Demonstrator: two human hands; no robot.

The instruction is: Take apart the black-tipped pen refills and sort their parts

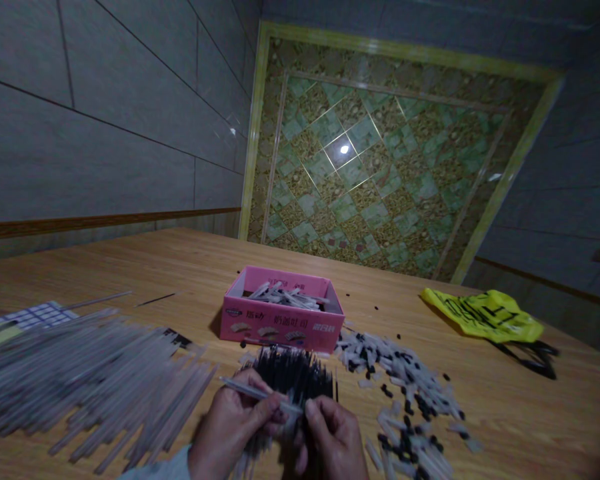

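Observation:
My left hand (245, 417) pinches a thin clear plastic tube (253, 389), which slants down to the right. The tube's right end reaches the thumb of my right hand (333, 433). The fingers of that hand are closed there, and what small thing they hold, if anything, is hidden. Under and behind both hands lies a bundle of thin black sticks (293, 373). To the left spreads a big pile of clear plastic tubes (95, 380). Small clear and black pieces (405, 370) are scattered to the right of my hands.
A pink cardboard box (280, 323) with whitish plastic pieces inside stands just beyond the black sticks. At the right lies a yellow plastic bag (485, 317) with black handles. A checked cloth (35, 315) lies at the far left of the wooden table (180, 267).

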